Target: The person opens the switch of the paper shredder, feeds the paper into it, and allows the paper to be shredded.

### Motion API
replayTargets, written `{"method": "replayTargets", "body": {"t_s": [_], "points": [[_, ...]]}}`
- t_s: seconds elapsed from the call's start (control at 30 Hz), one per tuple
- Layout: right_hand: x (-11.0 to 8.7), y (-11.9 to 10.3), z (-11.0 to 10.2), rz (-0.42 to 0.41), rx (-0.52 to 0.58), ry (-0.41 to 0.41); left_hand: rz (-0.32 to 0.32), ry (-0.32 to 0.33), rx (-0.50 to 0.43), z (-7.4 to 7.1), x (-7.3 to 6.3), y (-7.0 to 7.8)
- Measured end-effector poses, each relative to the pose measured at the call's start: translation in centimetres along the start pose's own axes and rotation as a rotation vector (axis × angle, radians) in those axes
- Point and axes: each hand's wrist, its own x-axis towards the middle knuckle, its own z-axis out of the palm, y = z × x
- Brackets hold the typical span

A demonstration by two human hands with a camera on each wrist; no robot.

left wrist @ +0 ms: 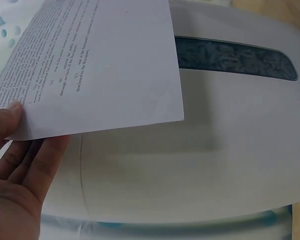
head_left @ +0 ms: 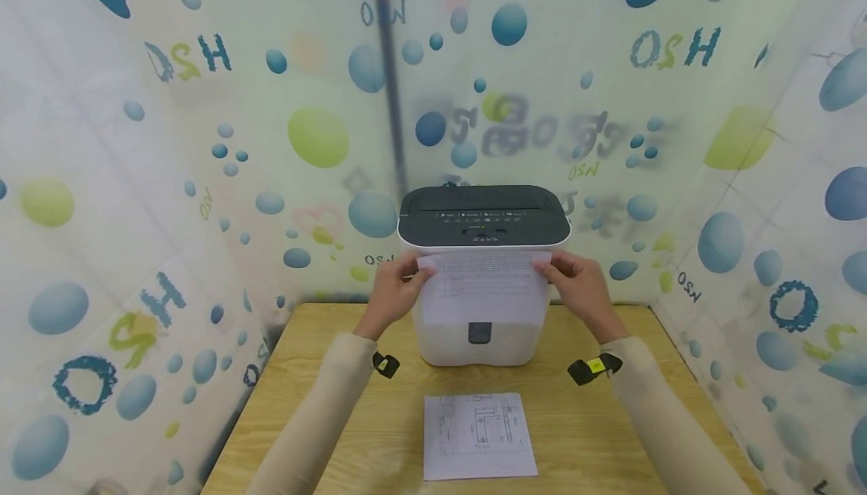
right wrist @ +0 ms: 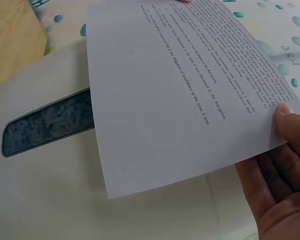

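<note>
Both hands hold up one printed sheet of paper (head_left: 484,292) in front of a white paper shredder (head_left: 481,348) with a dark top. My left hand (head_left: 394,290) pinches the sheet's left edge between thumb and fingers. At the opposite edge, my right hand (head_left: 581,288) pinches it the same way. Lines of text cover the upper part of the sheet (left wrist: 105,90), and its lower part is blank. In the right wrist view the thumb lies on the printed face of the sheet (right wrist: 155,125), with the fingers behind. The shredder's dark window (right wrist: 47,122) shows past the paper.
A stack of papers (head_left: 481,438) with a technical drawing on top lies on the wooden table (head_left: 366,420) in front of the shredder. Patterned curtains (head_left: 271,141) stand close behind and on both sides.
</note>
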Motion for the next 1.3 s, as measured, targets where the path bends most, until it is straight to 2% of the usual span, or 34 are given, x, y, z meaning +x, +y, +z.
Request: {"method": "replayTargets", "body": {"t_s": [0.27, 0.43, 0.63, 1.0, 1.3], "points": [[1.3, -1.9, -1.2, -0.057, 0.029, 0.008, 0.056, 0.023, -0.037, -1.2, 1.6, 1.5], [2.1, -3.2, -1.8, -0.092, -0.002, 0.036, 0.105, 0.059, -0.044, -1.9, 2.8, 2.1], [2.8, -4.5, -2.7, -0.082, -0.009, 0.058, 0.177, 0.082, -0.044, -2.8, 4.3, 3.2], [4.4, -6.9, -4.4, -0.099, 0.044, 0.100, 0.177, 0.069, 0.000, -4.0, 7.0, 5.2], [6.2, -7.7, -5.0, -0.179, 0.095, 0.128, 0.217, 0.083, -0.005, -4.8, 9.2, 5.9]]}}
